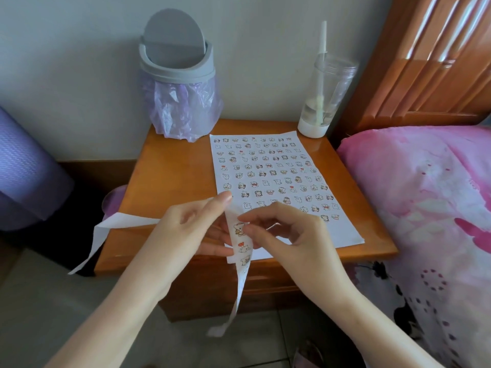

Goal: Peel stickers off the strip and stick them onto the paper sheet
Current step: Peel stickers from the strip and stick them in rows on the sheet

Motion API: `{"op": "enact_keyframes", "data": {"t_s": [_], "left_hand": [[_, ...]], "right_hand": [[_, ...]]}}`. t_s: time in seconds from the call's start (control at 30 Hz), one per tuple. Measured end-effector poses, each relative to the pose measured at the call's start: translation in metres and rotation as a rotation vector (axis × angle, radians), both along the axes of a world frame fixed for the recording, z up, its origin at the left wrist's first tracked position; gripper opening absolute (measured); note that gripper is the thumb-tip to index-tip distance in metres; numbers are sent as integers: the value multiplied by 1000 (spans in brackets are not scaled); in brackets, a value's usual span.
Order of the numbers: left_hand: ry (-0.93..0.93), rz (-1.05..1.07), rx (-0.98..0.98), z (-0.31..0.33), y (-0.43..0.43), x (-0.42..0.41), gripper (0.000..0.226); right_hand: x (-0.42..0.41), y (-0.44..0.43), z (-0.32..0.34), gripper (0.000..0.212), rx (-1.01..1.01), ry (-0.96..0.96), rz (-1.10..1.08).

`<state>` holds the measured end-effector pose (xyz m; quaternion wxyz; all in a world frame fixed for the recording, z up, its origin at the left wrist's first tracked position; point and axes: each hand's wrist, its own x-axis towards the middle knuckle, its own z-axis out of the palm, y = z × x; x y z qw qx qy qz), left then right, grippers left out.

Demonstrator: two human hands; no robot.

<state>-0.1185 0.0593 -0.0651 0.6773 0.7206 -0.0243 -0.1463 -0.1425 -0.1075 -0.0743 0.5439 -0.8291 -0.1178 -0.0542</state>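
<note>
Head-cam view looking down at a wooden bench [172, 168] beside a bed. White paper sheet [342, 229] lies flat on the bench, right of centre, its near edge at the bench's front edge. It is covered w/ rows of small cartoon animal stickers, mostly white w/ brown and red bits; the near right part is bare. Any writing on the prints is too small to read.

Strip [240, 248] is a long white backing tape held over the near edge of the sheet. One end trails left off the bench, the other hangs down past the bench front toward the floor. Three cartoon stickers show on the held part, one w/ a red heart.

Left hand [186, 227] holds the strip, index finger straight along its top, other fingers behind it. Right hand [287, 229] pinches the edge of the top sticker [238, 228] w/ thumb and index, other fingers loosely curled.

Far left on bench: grey swing-lid bin [178, 67] w/ lilac bag. Far right: clear cup [322, 102] w/ straw. Pink bedding [425, 181] at right.
</note>
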Motion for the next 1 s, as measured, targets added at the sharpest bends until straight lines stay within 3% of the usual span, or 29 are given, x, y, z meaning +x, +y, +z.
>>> {"op": "enact_keyframes", "data": {"t_s": [0.23, 0.6, 0.77, 1.0], "left_hand": [[-16, -11, 62, -1, 2, 0, 19], [-18, 2, 91, 0, 0, -1, 18], [-28, -7, 128, 0, 0, -1, 19], [-29, 88, 173, -3, 11, 5, 15]], "right_hand": [[-1, 2, 0, 16, -45, -53, -5], [-1, 6, -1, 15, -49, -79, -56], [-1, 9, -5, 15, -160, -106, -84], [4, -6, 11, 7, -7, 62, -29]]}}
